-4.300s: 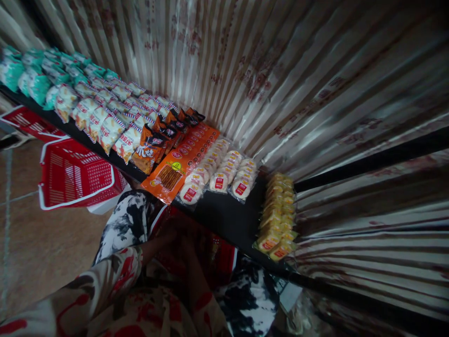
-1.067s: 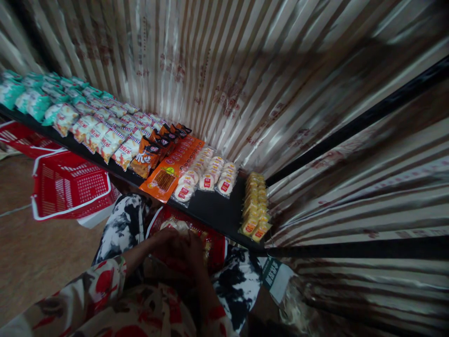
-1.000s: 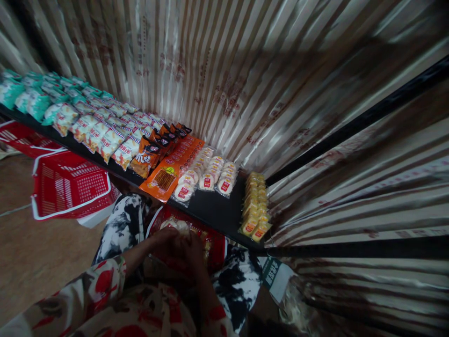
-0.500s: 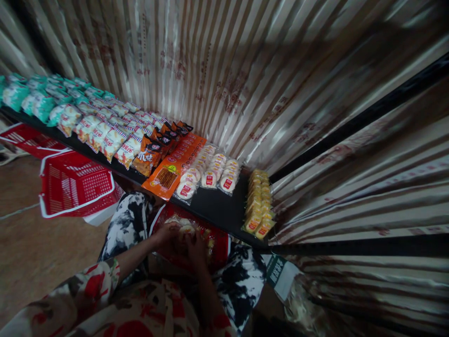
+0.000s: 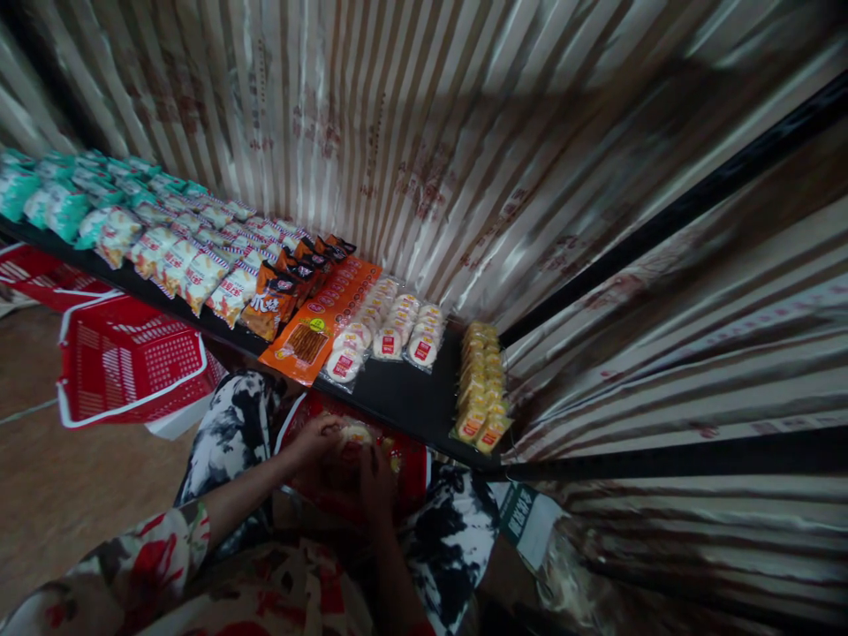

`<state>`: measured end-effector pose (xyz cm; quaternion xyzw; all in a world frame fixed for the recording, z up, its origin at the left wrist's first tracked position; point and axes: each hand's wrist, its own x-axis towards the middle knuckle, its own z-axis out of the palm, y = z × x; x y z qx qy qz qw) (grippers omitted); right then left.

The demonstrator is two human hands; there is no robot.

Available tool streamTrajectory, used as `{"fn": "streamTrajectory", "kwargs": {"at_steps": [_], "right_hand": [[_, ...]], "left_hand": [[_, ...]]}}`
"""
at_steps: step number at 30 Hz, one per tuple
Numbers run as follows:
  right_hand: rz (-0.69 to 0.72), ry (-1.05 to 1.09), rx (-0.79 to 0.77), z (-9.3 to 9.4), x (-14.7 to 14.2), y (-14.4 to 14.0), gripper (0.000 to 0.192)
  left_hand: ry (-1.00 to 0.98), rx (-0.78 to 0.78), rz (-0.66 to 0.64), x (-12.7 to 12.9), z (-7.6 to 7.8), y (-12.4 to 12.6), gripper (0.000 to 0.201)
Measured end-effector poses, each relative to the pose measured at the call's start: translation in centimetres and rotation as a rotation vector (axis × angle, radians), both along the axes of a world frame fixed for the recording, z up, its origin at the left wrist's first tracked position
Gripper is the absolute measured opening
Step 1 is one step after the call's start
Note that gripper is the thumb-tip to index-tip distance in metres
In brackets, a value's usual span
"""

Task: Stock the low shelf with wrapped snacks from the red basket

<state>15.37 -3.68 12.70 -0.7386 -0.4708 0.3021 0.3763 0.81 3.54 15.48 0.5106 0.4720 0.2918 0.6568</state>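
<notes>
Your left hand (image 5: 316, 439) and right hand (image 5: 374, 473) were both closed around a pale round snack pack (image 5: 353, 435) inside the red basket (image 5: 417, 468) on your lap, just below the black shelf (image 5: 404, 397), where matching round packs (image 5: 388, 331) and yellow packs (image 5: 480, 384) lay in rows.

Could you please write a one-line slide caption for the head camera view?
Both hands, left hand and right hand, hold a pale snack packet over a red basket below a snack-lined shelf.
</notes>
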Motion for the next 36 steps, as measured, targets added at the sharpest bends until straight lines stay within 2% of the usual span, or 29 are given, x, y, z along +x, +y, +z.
{"fn": "streamTrajectory", "kwargs": {"at_steps": [5,9,16,20,24,29,36], "right_hand": [[-0.099,-0.024,0.088,0.9,0.2,0.3,0.044],[-0.145,0.006,0.108,1.9,0.5,0.7,0.043],[-0.207,0.126,0.091,2.4,1.2,1.4,0.047],[-0.250,0.145,0.095,3.1,1.6,1.9,0.048],[-0.278,0.190,0.131,3.9,2.1,2.4,0.044],[-0.263,0.263,0.141,4.5,2.9,3.2,0.046],[-0.249,0.174,0.124,4.3,4.8,4.0,0.047]], "left_hand": [[0.109,0.145,0.033,1.3,2.5,0.6,0.022],[0.150,0.151,0.073,2.3,3.8,1.0,0.020],[0.181,0.211,0.151,3.8,3.6,1.7,0.011],[0.200,0.250,0.142,4.5,3.4,2.1,0.008],[0.193,0.271,0.130,5.3,4.1,2.4,0.005],[0.293,0.380,0.138,6.1,4.9,3.0,0.015],[0.434,0.397,0.060,7.1,5.9,3.3,0.028]]}}
